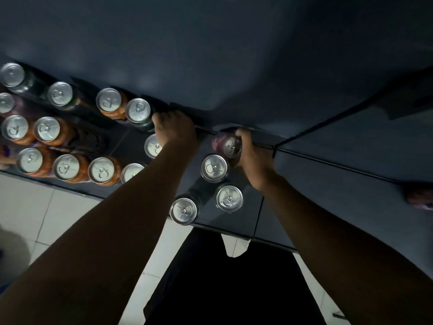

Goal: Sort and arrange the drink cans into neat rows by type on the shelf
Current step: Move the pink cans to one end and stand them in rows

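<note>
I look down on a dark shelf (328, 184) holding several cans with silver tops. Orange cans (66, 167) stand in rows at the left, with dark cans (59, 93) behind them. My right hand (251, 151) grips a purple can (228, 145) at the back of the shelf. Three more cans (214, 167) stand in front of it, running toward the shelf's front edge. My left hand (174, 130) reaches to the back beside a dark can (138, 111). Its fingers curl downward, and whatever is under them is hidden. My left forearm partly covers two cans (153, 146).
A dark wall rises right behind the shelf. A blurred purple can (419, 198) sits at the far right edge. White floor tiles (35, 207) lie below the shelf's front edge. My dark clothing fills the bottom centre.
</note>
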A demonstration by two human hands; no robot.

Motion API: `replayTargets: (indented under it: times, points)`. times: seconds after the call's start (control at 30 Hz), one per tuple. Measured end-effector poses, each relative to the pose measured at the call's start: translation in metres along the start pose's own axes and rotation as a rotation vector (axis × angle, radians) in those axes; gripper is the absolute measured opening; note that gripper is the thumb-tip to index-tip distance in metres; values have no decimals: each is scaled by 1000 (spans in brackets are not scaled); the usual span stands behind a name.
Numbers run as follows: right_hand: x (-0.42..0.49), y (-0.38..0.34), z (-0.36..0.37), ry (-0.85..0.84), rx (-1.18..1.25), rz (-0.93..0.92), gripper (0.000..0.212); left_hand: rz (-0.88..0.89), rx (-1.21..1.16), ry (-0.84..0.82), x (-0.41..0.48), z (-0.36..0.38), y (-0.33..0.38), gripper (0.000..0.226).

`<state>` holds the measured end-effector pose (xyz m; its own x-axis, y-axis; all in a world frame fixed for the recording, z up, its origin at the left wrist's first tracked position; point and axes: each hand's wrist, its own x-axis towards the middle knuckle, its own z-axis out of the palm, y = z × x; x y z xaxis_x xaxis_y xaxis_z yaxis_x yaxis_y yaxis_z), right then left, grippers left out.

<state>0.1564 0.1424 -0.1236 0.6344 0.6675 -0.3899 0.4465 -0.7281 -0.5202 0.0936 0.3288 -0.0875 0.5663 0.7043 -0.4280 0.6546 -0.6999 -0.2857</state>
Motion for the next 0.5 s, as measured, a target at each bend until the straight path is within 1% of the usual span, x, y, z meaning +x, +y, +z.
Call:
replayTargets:
  times: [0.1,0.2,0.27,0.33,0.4,0.43,0.5]
  points:
    - [-13,11,1,-7,67,117,70,39,32,45,-4,-7,-1,48]
    - [-29,14,-2,53,261,159,65,66,-4,83,-13,-14,-2,55]
    - [-40,13,-5,126,407,182,71,61,-95,122,-21,-19,-3,59]
    - [-51,8,-13,164,540,260,79,78,-234,161,-32,-26,-7,67]
    - [-58,3,-23,200,657,345,82,117,-448,173,-46,-38,-14,78]
    - [-61,0,-29,221,723,373,77,137,-554,174,-54,-44,-18,82]
    - [-65,-6,-44,257,856,386,62,167,-728,182,-71,-57,-24,90]
